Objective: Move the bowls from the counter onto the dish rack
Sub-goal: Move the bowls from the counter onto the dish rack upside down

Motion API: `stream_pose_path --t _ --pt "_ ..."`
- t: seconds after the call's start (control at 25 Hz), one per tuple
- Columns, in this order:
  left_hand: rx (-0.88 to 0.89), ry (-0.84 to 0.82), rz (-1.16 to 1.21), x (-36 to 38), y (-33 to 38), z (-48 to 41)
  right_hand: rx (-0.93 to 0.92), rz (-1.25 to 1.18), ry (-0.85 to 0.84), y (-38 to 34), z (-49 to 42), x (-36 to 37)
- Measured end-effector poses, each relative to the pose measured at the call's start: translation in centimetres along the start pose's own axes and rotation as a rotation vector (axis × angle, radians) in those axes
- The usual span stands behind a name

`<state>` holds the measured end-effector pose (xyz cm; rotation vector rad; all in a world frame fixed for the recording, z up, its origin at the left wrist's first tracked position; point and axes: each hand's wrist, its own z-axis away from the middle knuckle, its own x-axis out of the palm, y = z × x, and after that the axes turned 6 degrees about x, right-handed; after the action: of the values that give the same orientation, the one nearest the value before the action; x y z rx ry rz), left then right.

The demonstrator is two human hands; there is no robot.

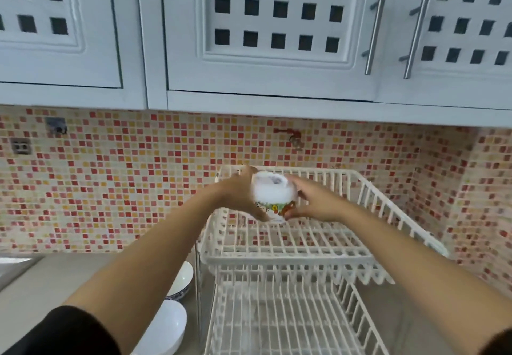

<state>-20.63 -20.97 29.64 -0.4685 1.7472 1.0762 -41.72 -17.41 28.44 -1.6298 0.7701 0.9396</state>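
A white bowl with cartoon figures [273, 198] is held upside down over the back left of the top tier of the white wire dish rack [299, 246]. My left hand [238, 192] grips its left side and my right hand [310, 202] grips its right side. The image is blurred around the bowl. Two more bowls stand on the counter left of the rack: a white bowl with a blue patterned outside [181, 280] and a plain white bowl [163, 329] nearer to me, partly hidden by my left forearm.
The rack has a lower tier [288, 324] with nothing on it. White wall cupboards [271, 36] with metal handles hang overhead. A mosaic tiled wall [110, 188] runs behind, with a tap [295, 138] above the rack. A sink edge [11, 268] shows at far left.
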Motion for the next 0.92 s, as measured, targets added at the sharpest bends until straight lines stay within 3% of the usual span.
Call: stream_pose_path --t 0.12,0.2,0.56,0.72,0.8,0.92 --pt "-0.068 -0.118 -0.150 1.3 -0.6 -1.1 0.027 0.232 -0.067 0.9 -2.1 1.8" --pt "-0.153 -0.101 -0.193 2.4 -1.5 -1.0 0.023 0.306 -0.152 0.9 -3.1 2.8" --pt "-0.231 -0.238 -0.286 2.9 -3.1 1.7 0.066 0.339 -0.204 -1.2 -2.2 5.2" --pt "-0.122 -0.076 -0.253 0.2 -0.8 1.3 0.087 0.318 -0.163 -2.4 -2.2 1.8" --pt "-0.058 0.043 -0.271 -2.2 0.2 1.7 0.043 0.253 -0.051 -4.4 -2.2 -0.1" --pt "-0.120 0.183 -0.275 -5.5 -1.8 5.8 -0.091 0.132 0.035 -10.8 -3.2 1.0"
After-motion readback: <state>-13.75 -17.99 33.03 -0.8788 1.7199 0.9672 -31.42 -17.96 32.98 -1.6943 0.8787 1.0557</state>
